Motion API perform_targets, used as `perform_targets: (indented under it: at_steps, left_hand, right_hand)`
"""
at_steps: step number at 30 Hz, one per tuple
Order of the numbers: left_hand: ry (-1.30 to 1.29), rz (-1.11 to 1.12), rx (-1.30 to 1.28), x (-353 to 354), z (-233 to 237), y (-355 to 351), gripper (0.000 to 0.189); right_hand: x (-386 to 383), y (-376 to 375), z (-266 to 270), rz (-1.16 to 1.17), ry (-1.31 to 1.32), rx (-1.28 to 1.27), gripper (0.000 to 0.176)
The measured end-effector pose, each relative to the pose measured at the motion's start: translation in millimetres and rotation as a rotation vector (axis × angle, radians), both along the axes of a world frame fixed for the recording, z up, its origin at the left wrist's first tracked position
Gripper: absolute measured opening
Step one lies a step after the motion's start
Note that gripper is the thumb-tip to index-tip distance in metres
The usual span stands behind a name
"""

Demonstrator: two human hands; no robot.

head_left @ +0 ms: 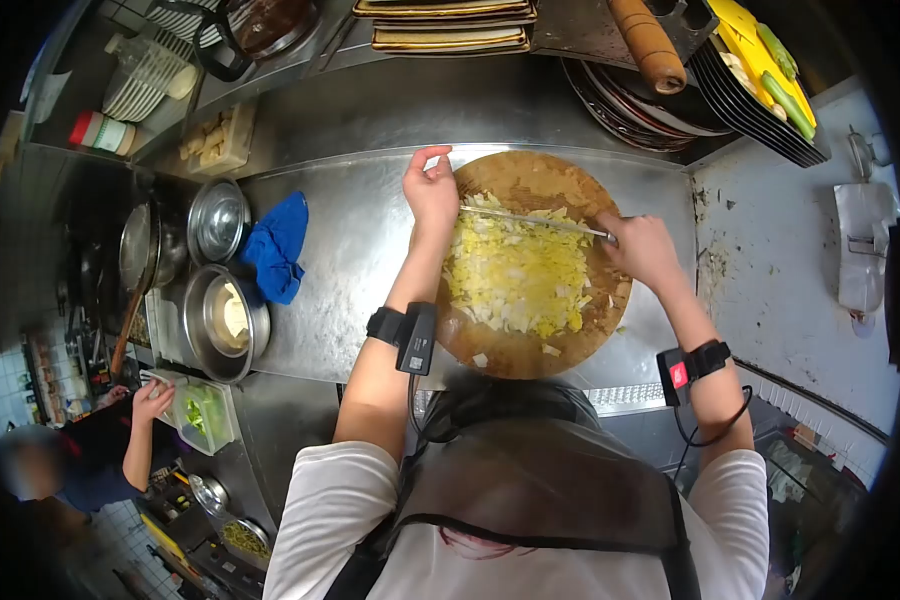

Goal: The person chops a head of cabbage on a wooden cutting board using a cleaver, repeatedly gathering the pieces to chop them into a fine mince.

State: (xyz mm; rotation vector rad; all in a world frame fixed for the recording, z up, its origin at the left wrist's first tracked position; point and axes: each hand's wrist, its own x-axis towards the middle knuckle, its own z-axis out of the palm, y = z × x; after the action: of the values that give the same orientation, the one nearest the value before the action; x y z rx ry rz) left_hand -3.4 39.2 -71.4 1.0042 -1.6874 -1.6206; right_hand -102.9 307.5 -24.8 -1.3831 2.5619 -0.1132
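Note:
My right hand (642,248) is closed around the handle of a kitchen knife (540,219). The knife lies nearly level across a heap of finely chopped yellow and white leafy vegetable (520,275), probably cabbage, its blade seen almost edge-on. At the far end of the blade, my left hand (431,195) has its lower palm right by the tip, with the fingers raised and apart. Beneath it all is a round wooden chopping board (600,330), with a few loose scraps near its front edge.
On the steel counter (340,230) lie a blue cloth (276,250) and metal bowls (256,330) to the left. A plastic tub with greens (228,420) stands lower left, by another person's hand (153,398). Overhead, a shelf holds stacked plates (450,40) and a wooden-handled tool (650,50).

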Motion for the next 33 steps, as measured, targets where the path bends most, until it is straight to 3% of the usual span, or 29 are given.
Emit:
perform_targets:
  at_steps: [3, 5, 11, 13, 15, 20, 21, 23, 28, 33]
  left_hand:
    - [0.042, -0.029, -0.055, 3, 19, 13, 0.009]
    - [0.076, -0.057, -0.058, -6, 30, 18, 0.010]
    - [-0.019, -0.040, -0.020, -27, -20, -3, 0.010]
    - [0.012, -0.012, 0.031, -32, -30, -3, 0.010]
    - [-0.046, -0.081, -0.158, -42, -13, 7, 0.010]
    - [-0.050, -0.183, -0.195, -8, 47, 23, 0.012]
    - [-0.042, -0.161, -0.102, 8, 52, 19, 0.012]
    - [-0.031, -0.164, -0.014, 21, 47, 14, 0.012]
    - [-0.035, -0.104, 0.039, 36, -13, 6, 0.012]
    - [-0.156, -0.095, 0.034, 36, 28, 28, 0.010]
  right_hand:
    - [0, 15, -17, -0.043, 0.031, -0.020, 0.025]
    - [1, 23, -25, -0.053, -0.041, -0.237, 0.024]
    - [15, 12, 25, -0.107, -0.032, -0.020, 0.020]
    - [16, 19, 6, -0.142, -0.033, -0.046, 0.018]
    - [13, 26, -9, -0.175, -0.020, -0.082, 0.016]
    - [23, 44, 4, -0.125, -0.123, -0.172, 0.019]
    - [31, 42, 13, -0.130, -0.146, -0.161, 0.019]
    - [43, 29, 32, -0.086, -0.147, -0.099, 0.020]
    - [53, 21, 4, -0.039, -0.063, -0.070, 0.020]
    - [51, 36, -18, -0.055, 0.018, -0.069, 0.019]
